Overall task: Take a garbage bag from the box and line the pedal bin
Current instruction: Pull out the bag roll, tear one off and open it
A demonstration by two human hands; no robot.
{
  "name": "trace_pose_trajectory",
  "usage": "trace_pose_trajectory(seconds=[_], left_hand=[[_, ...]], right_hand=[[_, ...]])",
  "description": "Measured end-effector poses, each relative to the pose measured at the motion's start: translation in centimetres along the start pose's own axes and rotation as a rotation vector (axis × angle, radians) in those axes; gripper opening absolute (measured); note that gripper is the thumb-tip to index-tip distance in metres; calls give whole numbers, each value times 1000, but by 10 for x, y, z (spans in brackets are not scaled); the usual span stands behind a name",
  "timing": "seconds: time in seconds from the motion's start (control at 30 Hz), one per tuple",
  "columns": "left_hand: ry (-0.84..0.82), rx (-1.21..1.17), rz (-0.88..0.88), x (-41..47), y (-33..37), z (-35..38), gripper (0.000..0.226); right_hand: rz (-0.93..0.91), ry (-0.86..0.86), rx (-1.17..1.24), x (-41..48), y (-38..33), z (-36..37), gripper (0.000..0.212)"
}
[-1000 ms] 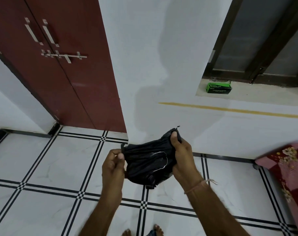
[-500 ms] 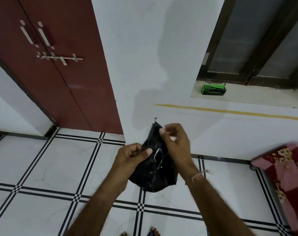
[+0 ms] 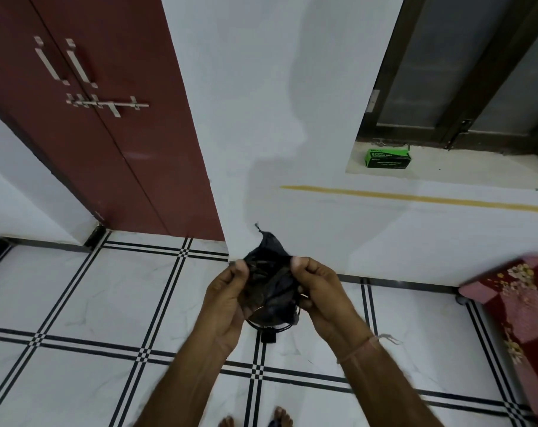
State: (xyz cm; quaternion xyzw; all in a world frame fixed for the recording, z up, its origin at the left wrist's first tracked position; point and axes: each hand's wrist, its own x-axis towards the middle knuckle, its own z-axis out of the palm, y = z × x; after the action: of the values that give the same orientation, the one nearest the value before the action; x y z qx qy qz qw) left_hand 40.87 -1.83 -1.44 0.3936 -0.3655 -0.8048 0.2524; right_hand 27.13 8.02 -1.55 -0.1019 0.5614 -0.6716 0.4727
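Both hands pinch a crumpled black garbage bag [image 3: 269, 282] in front of the white wall, the left hand [image 3: 227, 298] gripping its left edge and the right hand [image 3: 318, 292] its right edge. The green box [image 3: 388, 158] sits well apart on the window ledge [image 3: 464, 164], above the tiled floor [image 3: 77, 303].

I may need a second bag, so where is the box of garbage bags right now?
The green box sits on the window ledge, upper right of the head view, at the ledge's left end.

Home interior: tiled floor [image 3: 77, 297], maroon double doors [image 3: 114, 118], floral bedding [image 3: 520, 303].
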Motion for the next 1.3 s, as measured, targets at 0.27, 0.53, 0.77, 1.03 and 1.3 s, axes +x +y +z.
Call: trace_pose_trajectory(seconds=[0.27,0.53,0.77,1.03,1.3], left_hand=[[188,-450,-144,18,-4,-42,52],[220,-549,-145,25,10,-67,33],[175,-437,-141,28,11,-97,34],[140,355,-206,27,-7,-133,39],[285,-13,195,94,89,-20,27]], right_hand=[[219,80,237,14,3,-28,21],[314,-16,411,15,0,-29,30],[141,145,608,37,1,-52,27],[95,90,355,51,18,-84,24],[-366,84,-477,81,-62,43,27]])
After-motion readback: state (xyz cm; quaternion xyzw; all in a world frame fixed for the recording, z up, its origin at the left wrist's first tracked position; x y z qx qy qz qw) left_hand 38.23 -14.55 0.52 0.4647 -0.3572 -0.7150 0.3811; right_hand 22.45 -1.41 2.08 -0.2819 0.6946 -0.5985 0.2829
